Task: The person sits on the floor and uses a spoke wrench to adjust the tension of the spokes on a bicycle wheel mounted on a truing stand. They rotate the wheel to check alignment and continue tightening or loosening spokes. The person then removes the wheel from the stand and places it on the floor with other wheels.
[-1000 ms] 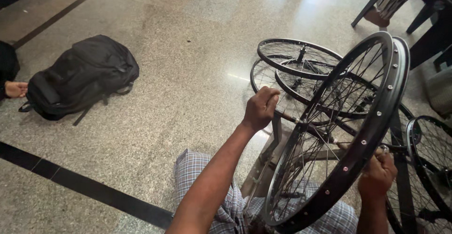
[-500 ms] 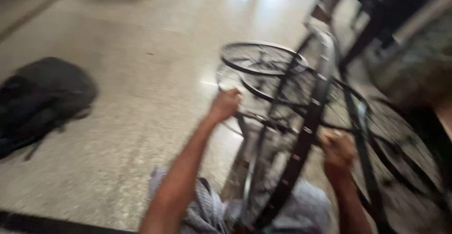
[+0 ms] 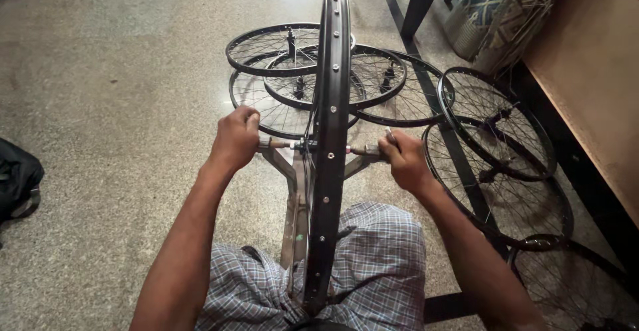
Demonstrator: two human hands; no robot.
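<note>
A black spoked bicycle wheel (image 3: 331, 124) stands upright, edge-on, in a metal stand (image 3: 293, 191) between my knees. My left hand (image 3: 234, 139) is closed around the left end of the wheel's axle. On the other side, my right hand (image 3: 403, 160) grips the right end of the axle. The wheel's lower rim is hidden between my legs in checked shorts.
Several black spoked wheels (image 3: 293, 71) lie stacked flat on the speckled stone floor ahead and to the right (image 3: 499, 164). A wooden bench edge (image 3: 586, 84) runs along the right. A woven bag (image 3: 499, 11) and dark furniture legs (image 3: 423, 1) stand at the top right. A black backpack (image 3: 16, 178) lies at the left.
My view has swung right and the upright wheel now appears edge-on at centre. Both hands stay on the axle ends; the backpack has slid to the left edge.
</note>
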